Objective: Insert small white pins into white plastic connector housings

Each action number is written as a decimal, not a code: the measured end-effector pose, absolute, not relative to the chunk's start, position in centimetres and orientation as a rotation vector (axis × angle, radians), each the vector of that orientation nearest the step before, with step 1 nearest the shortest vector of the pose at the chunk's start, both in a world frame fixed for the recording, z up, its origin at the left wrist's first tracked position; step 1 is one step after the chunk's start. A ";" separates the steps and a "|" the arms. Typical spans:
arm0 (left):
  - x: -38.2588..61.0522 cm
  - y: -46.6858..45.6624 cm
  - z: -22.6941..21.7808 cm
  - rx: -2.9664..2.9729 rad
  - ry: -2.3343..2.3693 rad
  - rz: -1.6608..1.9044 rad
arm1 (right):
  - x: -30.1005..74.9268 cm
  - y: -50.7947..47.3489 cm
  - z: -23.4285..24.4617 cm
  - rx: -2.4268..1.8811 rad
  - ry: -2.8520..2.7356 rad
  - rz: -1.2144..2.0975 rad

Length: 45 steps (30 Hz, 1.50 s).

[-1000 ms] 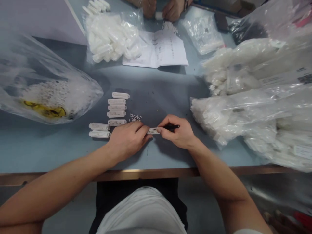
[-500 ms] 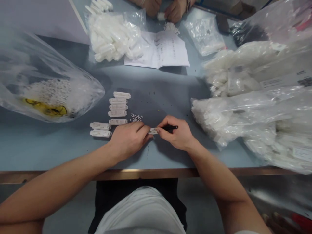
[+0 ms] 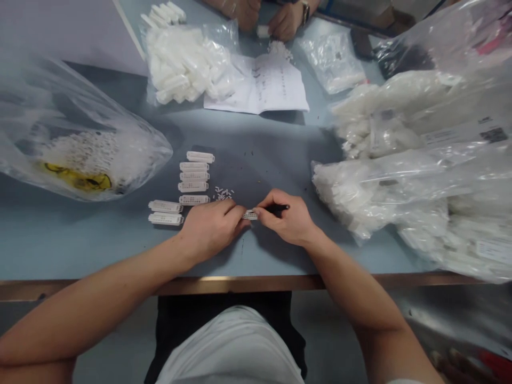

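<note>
My left hand (image 3: pixel 211 224) is closed on a small white plastic piece with rows of holes (image 3: pixel 250 215), which sticks out past the fingertips. Pinched in my right hand (image 3: pixel 288 217) is a slim black pen-like tool (image 3: pixel 279 207); its tip is at the white piece, hidden by the fingers. Just beyond my left hand lies a little pile of tiny white pins (image 3: pixel 223 193). Left of that pile, several white perforated plastic strips (image 3: pixel 193 186) lie in a column, with two more strips (image 3: pixel 165 218) nearer to me.
A clear bag of small parts (image 3: pixel 92 154) lies at left, a bag of white pieces (image 3: pixel 180 66) at the back. Printed paper (image 3: pixel 272 88) lies beside it. Bulky clear bags (image 3: pixel 368 197) crowd the right. Across the table are another person's hands (image 3: pixel 287 21) by a white piece.
My right hand and the black tool have shifted very slightly left. My left hand stays in place. The other person's hands have moved a little.
</note>
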<state>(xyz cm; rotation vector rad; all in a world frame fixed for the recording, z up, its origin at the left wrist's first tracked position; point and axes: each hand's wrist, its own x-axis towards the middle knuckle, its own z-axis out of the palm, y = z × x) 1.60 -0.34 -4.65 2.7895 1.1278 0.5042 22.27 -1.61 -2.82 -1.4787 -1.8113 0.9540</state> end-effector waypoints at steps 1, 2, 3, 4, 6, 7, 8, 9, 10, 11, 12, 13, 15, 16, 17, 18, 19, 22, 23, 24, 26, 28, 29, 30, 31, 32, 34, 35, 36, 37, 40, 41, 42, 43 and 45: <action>1.6 -0.3 -4.7 2.802 1.135 0.502 | 22.4 -1.6 -2.8 -1.475 -1.786 0.967; 1.6 -0.3 -4.7 2.816 1.144 0.499 | 22.5 -1.6 -2.8 -1.469 -1.768 0.975; 1.6 -0.3 -4.7 2.827 1.152 0.493 | 22.6 -1.6 -2.8 -1.459 -1.761 0.979; 1.6 -0.3 -4.7 2.835 1.156 0.487 | 22.6 -1.6 -2.8 -1.447 -1.761 0.982; 1.7 -0.4 -4.7 2.837 1.156 0.484 | 22.6 -1.7 -2.8 -1.427 -1.767 0.989; 1.7 -0.4 -4.7 2.835 1.154 0.485 | 22.5 -1.7 -2.8 -1.425 -1.770 0.993; 1.6 -0.4 -4.6 2.835 1.152 0.491 | 22.5 -1.7 -2.8 -1.429 -1.770 0.994; 1.6 -0.4 -4.6 2.835 1.148 0.498 | 22.5 -1.8 -2.8 -1.434 -1.769 0.994; 1.6 -0.4 -4.6 2.836 1.142 0.507 | 22.4 -1.8 -2.8 -1.439 -1.766 0.994; 1.6 -0.4 -4.6 2.836 1.136 0.515 | 22.4 -1.8 -2.8 -1.443 -1.767 0.993; 1.6 -0.4 -4.6 2.835 1.130 0.519 | 22.4 -1.8 -2.7 -1.442 -1.769 0.991; 1.6 -0.4 -4.6 2.833 1.127 0.520 | 22.3 -1.8 -2.7 -1.441 -1.772 0.989; 1.6 -0.4 -4.6 2.833 1.122 0.517 | 22.2 -1.8 -2.7 -1.439 -1.781 0.986; 1.6 -0.3 -4.6 2.834 1.122 0.517 | 22.2 -1.8 -2.7 -1.439 -1.786 0.983; 1.7 -0.3 -4.6 2.835 1.121 0.521 | 22.2 -1.8 -2.7 -1.438 -1.790 0.980; 1.7 -0.3 -4.6 2.836 1.120 0.526 | 22.1 -1.8 -2.7 -1.437 -1.792 0.973; 1.7 -0.3 -4.5 2.838 1.118 0.527 | 22.1 -1.7 -2.7 -1.435 -1.797 0.965; 1.7 -0.4 -4.4 2.842 1.124 0.520 | 22.1 -1.7 -2.7 -1.418 -1.817 0.939; 1.7 -0.4 -4.4 2.844 1.125 0.516 | 22.1 -1.7 -2.8 -1.409 -1.833 0.931; 1.7 -0.4 -4.4 2.845 1.128 0.513 | 22.1 -1.7 -2.8 -1.397 -1.855 0.920; 1.7 -0.4 -4.4 2.845 1.131 0.518 | 22.1 -1.7 -2.7 -1.371 -1.915 0.890; 1.6 -0.5 -4.4 2.845 1.131 0.519 | 22.2 -1.7 -2.7 -1.347 -1.977 0.858; 1.6 -0.5 -4.5 2.846 1.129 0.519 | 22.2 -1.7 -2.7 -1.333 -2.003 0.843; 1.6 -0.5 -4.5 2.846 1.126 0.518 | 22.1 -1.7 -2.6 -1.320 -2.027 0.829; 1.6 -0.4 -4.5 2.846 1.124 0.515 | 22.1 -1.7 -2.6 -1.309 -2.050 0.814; 1.6 -0.4 -4.6 2.847 1.123 0.515 | 22.1 -1.7 -2.5 -1.300 -2.073 0.799; 1.7 -0.4 -4.5 2.846 1.118 0.514 | 21.9 -1.7 -2.4 -1.290 -2.120 0.764; 1.7 -0.4 -4.5 2.845 1.115 0.514 | 21.8 -1.7 -2.4 -1.288 -2.139 0.749; 1.7 -0.4 -4.5 2.845 1.114 0.515 | 21.8 -1.7 -2.4 -1.290 -2.148 0.738; 1.7 -0.4 -4.5 2.847 1.117 0.518 | 21.7 -1.7 -2.4 -1.295 -2.142 0.740; 1.7 -0.4 -4.5 2.869 1.124 0.540 | 21.9 -1.7 -2.5 -1.342 -2.022 0.831; 1.7 -0.4 -4.5 2.878 1.126 0.549 | 22.0 -1.7 -2.6 -1.367 -1.960 0.874; 1.7 -0.4 -4.5 2.885 1.129 0.559 | 22.1 -1.6 -2.7 -1.388 -1.904 0.909; 1.7 -0.4 -4.5 2.889 1.132 0.565 | 22.2 -1.6 -2.8 -1.405 -1.860 0.931; 1.7 -0.4 -4.5 2.892 1.136 0.565 | 22.3 -1.6 -2.9 -1.421 -1.822 0.950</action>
